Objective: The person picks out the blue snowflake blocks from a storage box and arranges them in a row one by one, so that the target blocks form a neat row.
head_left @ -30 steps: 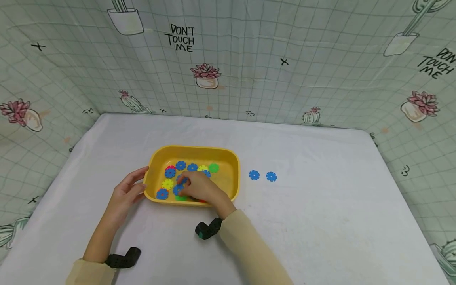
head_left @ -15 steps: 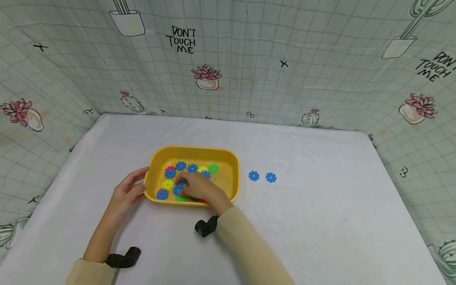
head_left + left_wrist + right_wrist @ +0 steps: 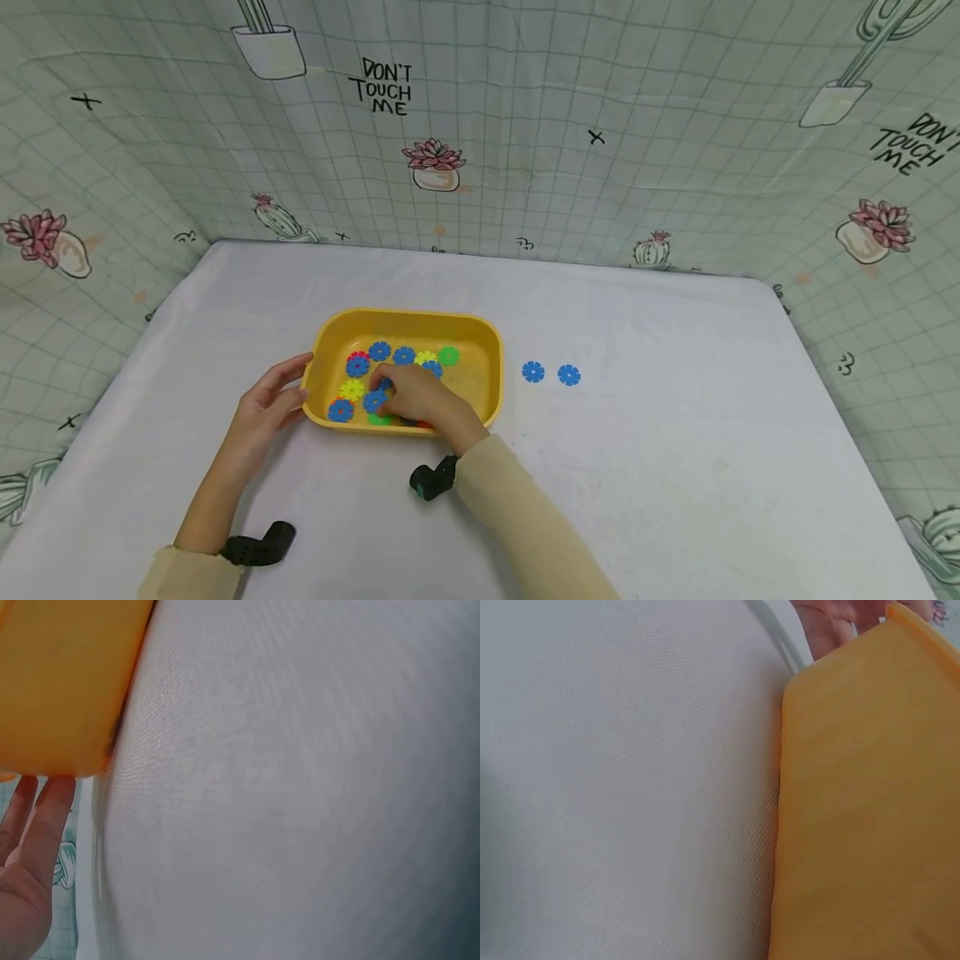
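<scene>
A yellow tray holds several notched plastic discs, blue, yellow, green and red. My left hand touches the tray's left end; in the left wrist view its straight fingers meet the end wall. My right hand reaches over the front rim into the tray. Its thumb and curled fingers pinch at a blue disc near the front left, partly covering the discs beneath. The right wrist view shows the tray's outer wall and none of the right hand's fingers.
Two blue discs, a nearer-to-tray disc and a farther disc, lie in a row right of the tray on the white tablecloth. A patterned cloth hangs behind the table's back edge.
The right hand has shifted slightly within the tray, its fingers staying at the same blue disc. The left hand and the two discs on the table stay put.
</scene>
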### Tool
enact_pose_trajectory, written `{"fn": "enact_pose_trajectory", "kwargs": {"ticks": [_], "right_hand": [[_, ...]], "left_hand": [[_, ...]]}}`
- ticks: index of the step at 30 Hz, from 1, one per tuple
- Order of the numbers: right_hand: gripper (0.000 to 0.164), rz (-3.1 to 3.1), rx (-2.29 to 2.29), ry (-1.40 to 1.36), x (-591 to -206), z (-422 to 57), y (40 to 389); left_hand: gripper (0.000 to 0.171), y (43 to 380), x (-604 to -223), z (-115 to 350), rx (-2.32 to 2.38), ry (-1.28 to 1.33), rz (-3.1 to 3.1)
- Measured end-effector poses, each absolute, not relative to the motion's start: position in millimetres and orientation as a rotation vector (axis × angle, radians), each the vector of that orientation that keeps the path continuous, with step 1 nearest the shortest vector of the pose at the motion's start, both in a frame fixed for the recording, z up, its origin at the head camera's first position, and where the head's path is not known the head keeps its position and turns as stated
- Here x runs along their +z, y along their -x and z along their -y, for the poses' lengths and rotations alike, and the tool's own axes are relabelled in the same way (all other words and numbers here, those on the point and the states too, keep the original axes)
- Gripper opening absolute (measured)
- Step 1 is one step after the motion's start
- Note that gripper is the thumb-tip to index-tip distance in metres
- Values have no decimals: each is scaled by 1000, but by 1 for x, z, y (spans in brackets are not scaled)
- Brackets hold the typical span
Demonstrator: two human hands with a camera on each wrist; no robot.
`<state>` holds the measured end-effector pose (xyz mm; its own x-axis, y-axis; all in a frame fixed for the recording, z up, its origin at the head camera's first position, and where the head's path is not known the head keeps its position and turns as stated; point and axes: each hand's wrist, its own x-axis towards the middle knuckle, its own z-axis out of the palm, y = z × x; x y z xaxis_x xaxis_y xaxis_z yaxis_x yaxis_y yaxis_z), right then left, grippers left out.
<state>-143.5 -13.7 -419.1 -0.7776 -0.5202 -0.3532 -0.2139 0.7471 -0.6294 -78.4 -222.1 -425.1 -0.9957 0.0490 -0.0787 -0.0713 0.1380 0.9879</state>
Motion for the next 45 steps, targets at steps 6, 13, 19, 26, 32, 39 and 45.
{"fn": "enact_pose_trajectory", "kwargs": {"ticks": [6,13,19,26,32,39,45], "right_hand": [[26,-2452,-766,574,-421,13,143],[25,-2474,-761,599,-421,13,142],[24,-2465,-788,588,-420,12,140],[22,-2471,-818,603,-420,10,139],[18,-2480,-840,617,-419,7,139],[13,-2502,-886,617,-419,6,141],[14,-2479,-1068,591,-419,4,143]], "left_hand": [[45,78,-426,221,2002,20,-2299],[44,78,-426,222,2025,-1,-2292],[45,77,-426,223,2014,12,-2298],[45,76,-426,223,1981,24,-2321],[45,78,-426,221,1958,23,-2339],[45,79,-426,220,1942,34,-2347],[46,78,-425,220,1901,47,-2377]]}}
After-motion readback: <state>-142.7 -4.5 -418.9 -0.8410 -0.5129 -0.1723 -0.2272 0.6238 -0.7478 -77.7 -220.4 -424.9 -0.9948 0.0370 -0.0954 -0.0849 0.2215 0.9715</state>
